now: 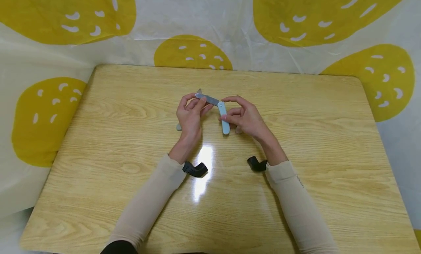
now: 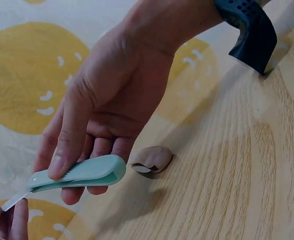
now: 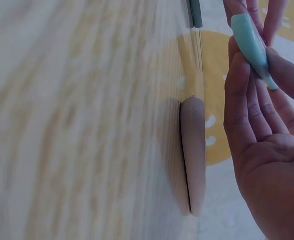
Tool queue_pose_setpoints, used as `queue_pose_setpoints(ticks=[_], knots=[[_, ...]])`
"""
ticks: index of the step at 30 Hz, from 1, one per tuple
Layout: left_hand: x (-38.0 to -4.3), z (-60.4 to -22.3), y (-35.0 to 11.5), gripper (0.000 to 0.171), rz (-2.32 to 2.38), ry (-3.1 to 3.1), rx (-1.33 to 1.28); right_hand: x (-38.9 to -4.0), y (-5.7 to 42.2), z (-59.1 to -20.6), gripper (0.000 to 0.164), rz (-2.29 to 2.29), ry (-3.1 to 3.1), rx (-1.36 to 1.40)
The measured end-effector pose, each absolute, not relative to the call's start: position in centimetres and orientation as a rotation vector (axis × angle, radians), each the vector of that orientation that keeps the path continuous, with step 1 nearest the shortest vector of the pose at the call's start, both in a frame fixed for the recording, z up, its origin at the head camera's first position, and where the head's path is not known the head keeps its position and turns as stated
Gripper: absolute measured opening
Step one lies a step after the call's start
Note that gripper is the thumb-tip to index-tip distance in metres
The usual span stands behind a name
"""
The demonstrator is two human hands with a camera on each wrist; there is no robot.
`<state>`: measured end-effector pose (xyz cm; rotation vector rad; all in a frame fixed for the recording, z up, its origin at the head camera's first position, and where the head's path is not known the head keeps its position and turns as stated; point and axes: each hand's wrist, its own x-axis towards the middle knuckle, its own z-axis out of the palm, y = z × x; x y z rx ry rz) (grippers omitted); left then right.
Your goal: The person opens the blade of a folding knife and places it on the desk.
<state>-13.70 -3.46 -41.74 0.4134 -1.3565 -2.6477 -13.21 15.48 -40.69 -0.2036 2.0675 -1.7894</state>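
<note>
A folding knife [image 1: 225, 125] with a mint-blue handle is held up between the two hands, its blade [image 1: 210, 99] swung out at an angle. My left hand [image 1: 190, 117] pinches the blade, thumb on top. The right hand [image 1: 250, 118] grips the handle between thumb and fingers, index finger near the pivot. In the left wrist view the handle's open slot shows, while the left fingertips hold the blade at the lower left edge. Below the right hand lies a brownish-pink folded knife [image 3: 193, 155], mostly hidden in the head view.
A grey-green handle [image 3: 196, 12] lies farther along the table, largely covered by the left hand in the head view. The wood-grain table [image 1: 131, 144] meets a white cloth with yellow shapes at its back. Black wrist cameras [image 1: 195, 169] jut inward from both sleeves.
</note>
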Motion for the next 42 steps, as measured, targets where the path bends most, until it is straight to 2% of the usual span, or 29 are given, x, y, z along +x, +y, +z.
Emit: queue_pose_setpoints(ticks=[16, 22, 33, 38, 42], knots=[[-14.0, -41.6, -3.7, 0.042, -2.618, -1.363, 0.446, -12.9, 15.7, -40.4, 0.051, -1.847, 2.012, -0.134], [-14.1, -41.7, -3.9, 0.029, -2.612, -1.382, 0.456, -12.9, 15.7, -40.5, 0.05, -1.82, 2.017, -0.149], [-14.3, -41.6, -4.2, 0.017, -2.628, -1.416, 0.399, -13.0, 16.0, -40.4, 0.051, -1.799, 1.984, -0.124], [-14.3, -41.5, -4.3, 0.019, -2.629, -1.448, 0.391, -13.0, 16.2, -40.5, 0.052, -1.764, 2.002, -0.145], [-14.3, -41.5, -4.4, 0.03, -2.643, -1.458, 0.393, -12.9, 16.3, -40.5, 0.053, -1.734, 2.003, -0.142]])
